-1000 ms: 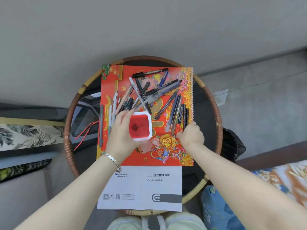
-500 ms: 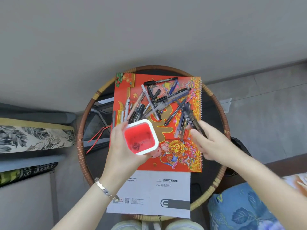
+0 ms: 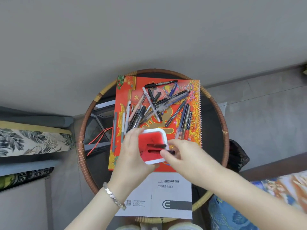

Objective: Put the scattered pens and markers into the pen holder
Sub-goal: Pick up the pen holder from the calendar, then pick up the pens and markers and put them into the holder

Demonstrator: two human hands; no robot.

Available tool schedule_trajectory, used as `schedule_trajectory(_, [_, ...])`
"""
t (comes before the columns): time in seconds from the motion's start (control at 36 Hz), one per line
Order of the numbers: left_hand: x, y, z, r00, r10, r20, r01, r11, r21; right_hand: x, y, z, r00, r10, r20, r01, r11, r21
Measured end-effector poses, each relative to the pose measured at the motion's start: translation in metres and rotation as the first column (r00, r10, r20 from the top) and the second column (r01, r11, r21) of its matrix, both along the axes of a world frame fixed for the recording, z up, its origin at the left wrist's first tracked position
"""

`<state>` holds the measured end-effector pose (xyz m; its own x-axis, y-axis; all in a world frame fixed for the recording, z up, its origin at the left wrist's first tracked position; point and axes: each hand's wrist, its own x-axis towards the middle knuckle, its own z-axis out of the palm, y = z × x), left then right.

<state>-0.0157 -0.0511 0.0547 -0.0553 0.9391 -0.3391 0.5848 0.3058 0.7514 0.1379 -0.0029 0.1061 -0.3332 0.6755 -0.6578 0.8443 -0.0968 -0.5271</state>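
Two hands meet over the low middle of a round wicker-rimmed surface (image 3: 221,113). At about nine o'clock on the red calendar (image 3: 191,143) a grey pen (image 3: 114,131) lies alone, its long axis running twelve to six. Just right of it the main heap of pens and markers (image 3: 149,107) fans out, most of them slanting from seven toward one o'clock, with one black marker (image 3: 160,83) across the top edge lying nearly nine to three. The left hand (image 3: 132,155), a metal bracelet (image 3: 113,196) on its wrist, is wrapped around the near left wall of the pen holder (image 3: 154,131), a white-rimmed square cup with a red inside, tipped so its mouth faces up and toward the camera. Dark pens (image 3: 156,145) sit across that mouth, long axes roughly nine to three, their left ends inside the holder and their right ends at the fingers (image 3: 166,153) of the right hand (image 3: 184,156), which are pinched together on them at the holder's right rim. At about three o'clock a smaller row of pens (image 3: 184,120) lies close together, pointing near twelve to six with a slight lean right. A white leaflet (image 3: 166,196) lies at six o'clock below the calendar.
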Motion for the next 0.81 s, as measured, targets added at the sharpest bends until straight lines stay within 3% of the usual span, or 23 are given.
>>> schedule_trajectory(0.11, [-0.006, 0.000, -0.004, 0.994, 0.092, 0.052, -0.091, 0.996, -0.012, 0.014, 0.012, -0.019, 0.942, -0.309, -0.133, 0.309, 0.951, -0.016])
schedule_trajectory(0.22, [-0.011, -0.002, -0.011, 0.985, 0.144, 0.092, -0.143, 0.990, -0.018, 0.037, 0.029, -0.079, 0.887, -0.461, -0.025, 0.461, 0.884, 0.079])
schedule_trajectory(0.33, [-0.012, -0.005, -0.016, 0.981, 0.170, 0.092, -0.169, 0.985, -0.026, 0.043, 0.045, -0.129, 0.822, -0.538, 0.185, 0.522, 0.843, 0.130])
schedule_trajectory(0.44, [-0.014, -0.007, -0.020, 0.982, 0.174, 0.076, -0.172, 0.985, -0.026, 0.030, 0.046, -0.156, 0.804, -0.520, 0.289, 0.505, 0.853, 0.129])
schedule_trajectory(0.56, [-0.014, -0.010, -0.021, 0.980, 0.185, 0.076, -0.182, 0.982, -0.043, 0.021, 0.041, -0.165, 0.770, -0.573, 0.282, 0.547, 0.819, 0.171])
schedule_trajectory(0.69, [-0.011, -0.014, -0.023, 0.979, 0.191, 0.077, -0.185, 0.980, -0.074, 0.025, 0.041, -0.170, 0.732, -0.629, 0.261, 0.628, 0.772, 0.099])
schedule_trajectory(0.81, [-0.007, -0.016, -0.022, 0.978, 0.195, 0.078, -0.185, 0.976, -0.113, 0.038, 0.040, -0.167, 0.719, -0.680, 0.145, 0.691, 0.722, -0.043])
